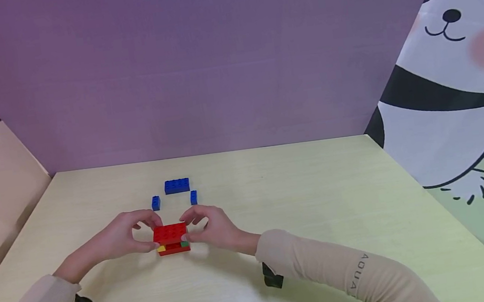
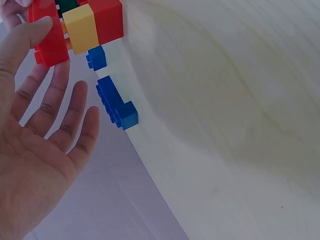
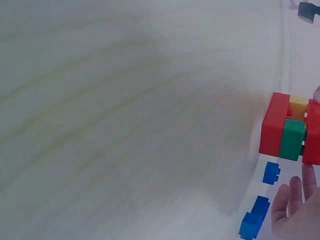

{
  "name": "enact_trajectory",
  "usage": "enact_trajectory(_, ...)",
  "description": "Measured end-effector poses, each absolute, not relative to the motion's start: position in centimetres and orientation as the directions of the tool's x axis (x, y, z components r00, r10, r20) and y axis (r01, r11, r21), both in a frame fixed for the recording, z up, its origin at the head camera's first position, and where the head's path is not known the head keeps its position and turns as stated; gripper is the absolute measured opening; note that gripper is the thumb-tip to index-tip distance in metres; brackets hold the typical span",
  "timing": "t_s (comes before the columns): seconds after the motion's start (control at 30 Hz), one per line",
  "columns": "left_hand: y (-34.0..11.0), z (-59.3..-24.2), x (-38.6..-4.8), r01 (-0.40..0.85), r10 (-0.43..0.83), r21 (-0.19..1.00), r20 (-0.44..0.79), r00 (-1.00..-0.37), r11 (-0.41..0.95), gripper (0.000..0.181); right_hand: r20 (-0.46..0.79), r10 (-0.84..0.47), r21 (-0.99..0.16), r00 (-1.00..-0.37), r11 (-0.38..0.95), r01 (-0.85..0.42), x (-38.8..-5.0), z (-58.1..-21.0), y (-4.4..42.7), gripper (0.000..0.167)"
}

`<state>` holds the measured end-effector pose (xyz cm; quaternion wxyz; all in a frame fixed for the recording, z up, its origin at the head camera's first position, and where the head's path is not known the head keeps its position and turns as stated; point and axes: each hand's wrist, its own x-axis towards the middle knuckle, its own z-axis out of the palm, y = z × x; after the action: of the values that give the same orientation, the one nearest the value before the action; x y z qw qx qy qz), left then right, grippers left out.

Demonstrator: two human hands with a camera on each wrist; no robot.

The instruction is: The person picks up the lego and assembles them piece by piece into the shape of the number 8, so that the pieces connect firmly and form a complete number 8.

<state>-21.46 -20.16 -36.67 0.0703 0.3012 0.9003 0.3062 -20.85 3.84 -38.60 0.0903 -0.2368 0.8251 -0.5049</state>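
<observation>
A red studded brick (image 1: 169,233) lies over a yellow brick (image 2: 81,29) and a green brick (image 3: 293,140), which stand on a lower red brick (image 1: 175,250). A narrow gap with studs shows beneath the upper red brick in both wrist views. My left hand (image 1: 121,235) pinches that upper brick at its left end, thumb in front and fingertips behind. At the right end my right hand (image 1: 217,228) holds it likewise, its thumb near the green brick; the right thumb is mostly cut off in the right wrist view.
Behind the stack lie a long blue brick (image 1: 177,186) and two small blue bricks, one on the left (image 1: 156,203) and one on the right (image 1: 194,197). The pale wooden table (image 1: 301,189) meets a purple wall panel (image 1: 214,74) at the back.
</observation>
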Motion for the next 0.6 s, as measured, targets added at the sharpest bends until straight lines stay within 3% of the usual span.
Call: enact_trajectory(0.6,-20.31,-36.95,-21.47,0.482,0.569,0.607,0.059,-0.82,0.631,0.039,0.088,-0.487,-0.856,-0.869,0.409,-0.316,-21.07,-38.67,3.78,0.027)
